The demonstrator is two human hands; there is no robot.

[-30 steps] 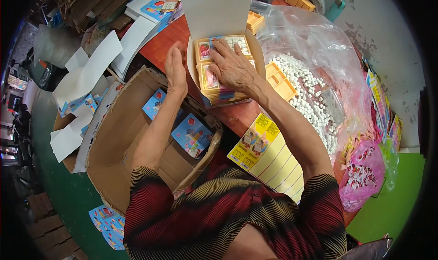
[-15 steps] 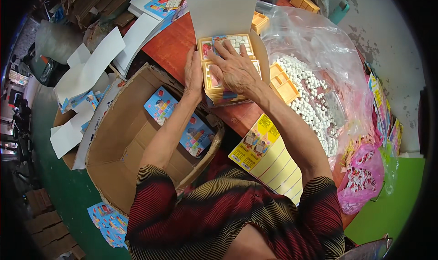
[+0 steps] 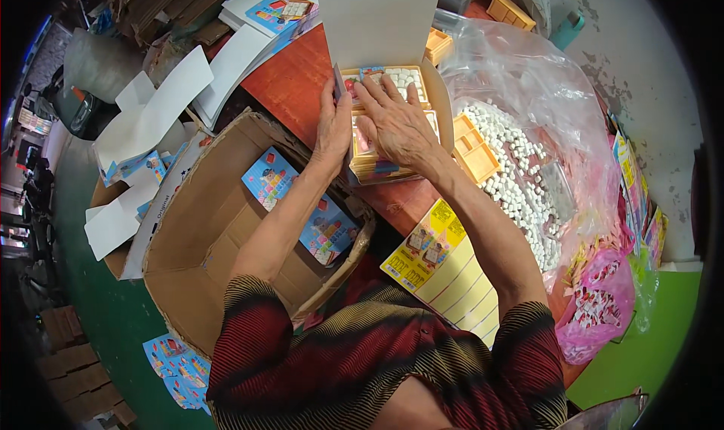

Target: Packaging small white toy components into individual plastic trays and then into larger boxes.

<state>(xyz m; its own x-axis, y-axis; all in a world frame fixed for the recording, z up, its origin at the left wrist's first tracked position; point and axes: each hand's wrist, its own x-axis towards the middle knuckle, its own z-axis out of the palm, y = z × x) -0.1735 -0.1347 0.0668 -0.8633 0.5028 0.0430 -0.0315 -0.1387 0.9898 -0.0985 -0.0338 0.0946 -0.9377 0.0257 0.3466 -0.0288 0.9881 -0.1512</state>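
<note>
A white cardboard box (image 3: 377, 19) stands on the red table with its tall lid flap up. Inside lie yellow compartment trays (image 3: 381, 170), stacked, with white marshmallow-like pieces (image 3: 406, 77) and a pink piece showing in the top ones. My right hand (image 3: 398, 128) rests on the trays, palm down, its fingers spread and holding nothing. Against the outside of the box's left side flap (image 3: 339, 81) lies my left hand (image 3: 333, 132), fingers stretched upward along it. My right hand covers part of the tray contents.
A large brown carton (image 3: 188, 219) with blue printed cartons (image 3: 328, 230) inside stands at the left. Right of the box are a yellow tray (image 3: 475, 149), loose white pieces (image 3: 520, 196) on clear plastic, and a pink bag (image 3: 599, 302). A yellow printed sheet (image 3: 445, 264) lies nearer me.
The box's left side flap now stands up beside my left hand, which has moved slightly right. My right hand stays spread on the trays. The whole view has shifted a little.
</note>
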